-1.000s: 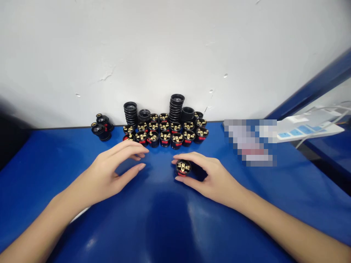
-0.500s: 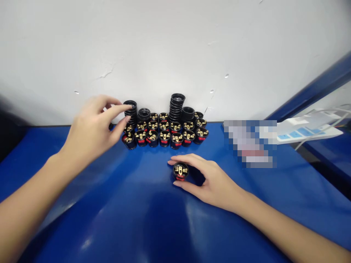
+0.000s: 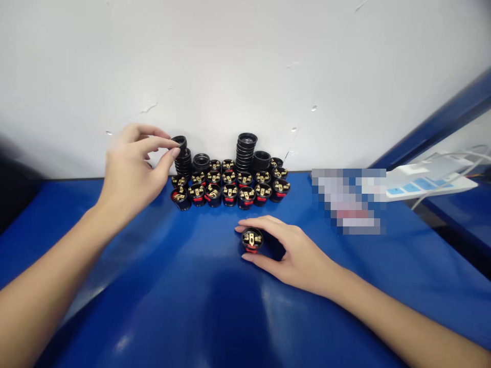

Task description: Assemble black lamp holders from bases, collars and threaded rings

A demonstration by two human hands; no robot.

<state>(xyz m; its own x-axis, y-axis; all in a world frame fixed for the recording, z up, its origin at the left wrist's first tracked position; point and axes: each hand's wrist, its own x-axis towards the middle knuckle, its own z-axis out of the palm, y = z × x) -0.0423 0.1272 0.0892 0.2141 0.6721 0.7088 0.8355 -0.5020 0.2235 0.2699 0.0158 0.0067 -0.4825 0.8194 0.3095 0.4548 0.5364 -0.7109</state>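
Left hand (image 3: 134,166) pinches black plastic ring (image 3: 179,143) just over round black stack (image 3: 183,164), by back edge of blue counter (image 3: 184,286); crooked pull could tip stack. Right hand (image 3: 286,248) holds round black cup with gold metal (image 3: 251,239), mid-counter; loose squeeze could tip it.

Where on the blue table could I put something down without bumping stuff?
Bare blue table lies between the two forearms, on the near side of the right hand. Another patch sits between the black sockets and the blurred-out item. It's crowded at the back, where sockets and ring stacks stand packed together by the wall.
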